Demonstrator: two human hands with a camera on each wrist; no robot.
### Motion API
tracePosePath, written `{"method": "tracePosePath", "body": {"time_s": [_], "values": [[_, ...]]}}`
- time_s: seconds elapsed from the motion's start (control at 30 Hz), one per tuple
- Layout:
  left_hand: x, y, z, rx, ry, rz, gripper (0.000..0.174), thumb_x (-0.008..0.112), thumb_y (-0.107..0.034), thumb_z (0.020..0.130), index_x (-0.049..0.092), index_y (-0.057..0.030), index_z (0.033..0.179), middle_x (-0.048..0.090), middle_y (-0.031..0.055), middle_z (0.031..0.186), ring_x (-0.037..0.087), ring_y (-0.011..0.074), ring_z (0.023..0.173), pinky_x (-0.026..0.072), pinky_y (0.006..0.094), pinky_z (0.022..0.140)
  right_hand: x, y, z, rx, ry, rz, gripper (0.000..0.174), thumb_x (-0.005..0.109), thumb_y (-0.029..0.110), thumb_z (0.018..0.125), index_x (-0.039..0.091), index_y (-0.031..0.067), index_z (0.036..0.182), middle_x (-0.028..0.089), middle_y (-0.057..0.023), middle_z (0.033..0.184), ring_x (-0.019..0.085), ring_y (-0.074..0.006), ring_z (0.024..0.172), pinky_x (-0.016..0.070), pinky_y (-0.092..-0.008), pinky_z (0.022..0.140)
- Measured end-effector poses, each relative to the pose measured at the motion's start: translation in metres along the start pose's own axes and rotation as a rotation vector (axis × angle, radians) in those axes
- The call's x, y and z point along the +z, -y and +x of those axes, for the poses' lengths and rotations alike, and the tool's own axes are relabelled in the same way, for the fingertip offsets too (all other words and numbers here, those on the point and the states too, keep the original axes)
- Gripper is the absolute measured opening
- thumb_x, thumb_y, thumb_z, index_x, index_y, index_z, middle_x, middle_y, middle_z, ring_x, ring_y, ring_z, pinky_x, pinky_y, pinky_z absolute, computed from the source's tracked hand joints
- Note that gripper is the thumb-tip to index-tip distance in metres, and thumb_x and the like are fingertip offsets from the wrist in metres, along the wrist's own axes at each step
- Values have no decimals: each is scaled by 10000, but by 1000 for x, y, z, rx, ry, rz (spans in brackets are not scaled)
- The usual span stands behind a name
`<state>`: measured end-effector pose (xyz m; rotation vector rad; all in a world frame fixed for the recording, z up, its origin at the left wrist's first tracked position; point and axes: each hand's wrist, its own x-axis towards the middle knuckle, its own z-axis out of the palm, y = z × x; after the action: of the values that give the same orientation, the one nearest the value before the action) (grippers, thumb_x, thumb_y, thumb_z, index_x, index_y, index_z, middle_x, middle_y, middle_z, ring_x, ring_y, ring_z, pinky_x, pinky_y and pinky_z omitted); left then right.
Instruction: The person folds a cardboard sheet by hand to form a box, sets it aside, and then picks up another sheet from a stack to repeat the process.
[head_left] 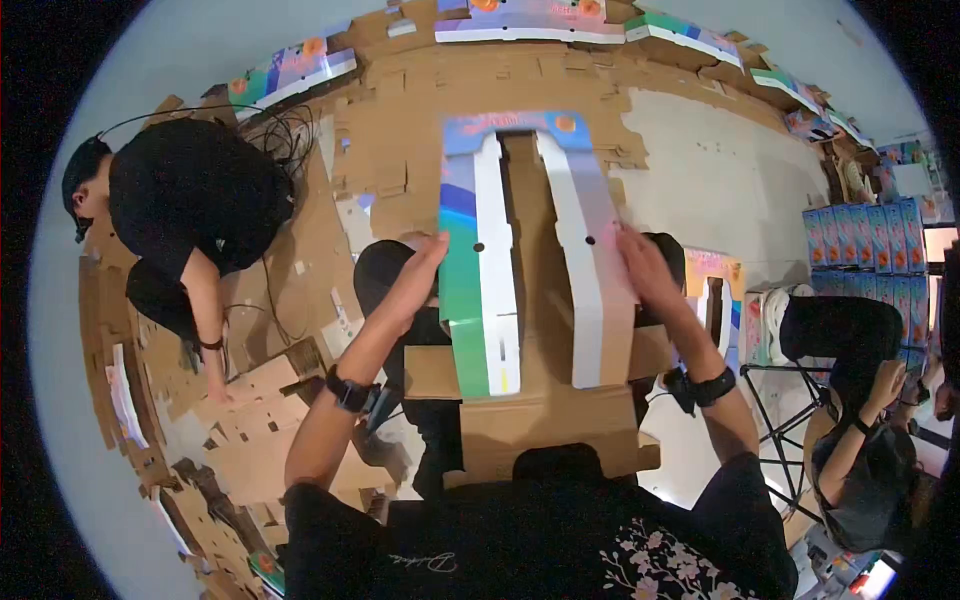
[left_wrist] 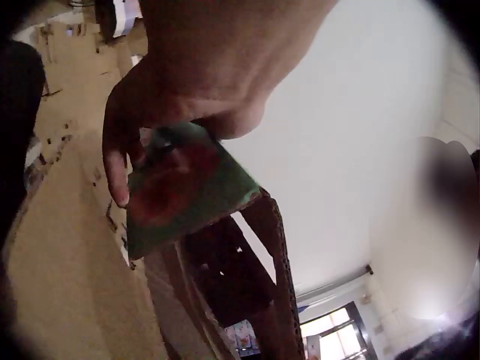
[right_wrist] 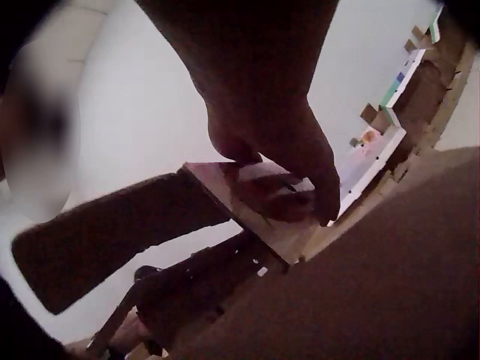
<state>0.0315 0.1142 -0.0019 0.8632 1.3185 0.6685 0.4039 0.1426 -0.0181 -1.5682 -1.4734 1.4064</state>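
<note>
- Cardboard box (head_left: 497, 290) with bright print sits in front of the person's body, between their two hands. It has green, blue and purple on its left side, pink on its right side, and a blue end with a bit of orange, far from the person.
- Two white strips run down its top, with a long gap between them. Each strip has a small dark hole.
- The left hand (head_left: 415, 275) holds the box by its green side, with a finger bent over the edge.
- The right hand (head_left: 652, 272) holds the box by its pink side. It looks blurry from the head, but the right wrist view shows bent fingers on the side.
- Both arms wear a black band (head_left: 350, 392) at the wrist.
- Just below the box, near the person's shirt (head_left: 540, 540), is a brown cardboard piece (head_left: 550, 430). I can't tell if it is joined to the box.
- On the left, another person (head_left: 195, 190) in black bends down and reaches to flat cardboard (head_left: 270, 430).
- Black wires (head_left: 285, 140) lie in a tangle near that person's back.
- More bright boxes (head_left: 530, 22) stand in a line at the far side.
- On the right, blue boxes (head_left: 870, 240) are piled up, and someone in dark clothes (head_left: 860, 480) sits near them.
</note>
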Motion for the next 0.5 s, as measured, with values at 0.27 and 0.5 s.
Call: {"method": "tracePosePath", "body": {"time_s": [0.27,0.5], "values": [[6,48,-8,166,73,696,851,671,-576,885,393,-83,1520,199,250,1604,327,418,1434,314,480,1170,36,18,-66,-339,282,-821,1077,809,550,752,326,-47,1507,275,-282,1583,227,-441,1478,247,-467,1213],[32,33,-30,599,244,1073,1060,814,-623,693,409,-89,1514,265,185,1619,221,401,1495,232,512,1212,39,19,-54,-497,215,-953,836,803,555,737,575,19,1335,518,-172,1458,462,-390,1352,411,-487,1100]]}}
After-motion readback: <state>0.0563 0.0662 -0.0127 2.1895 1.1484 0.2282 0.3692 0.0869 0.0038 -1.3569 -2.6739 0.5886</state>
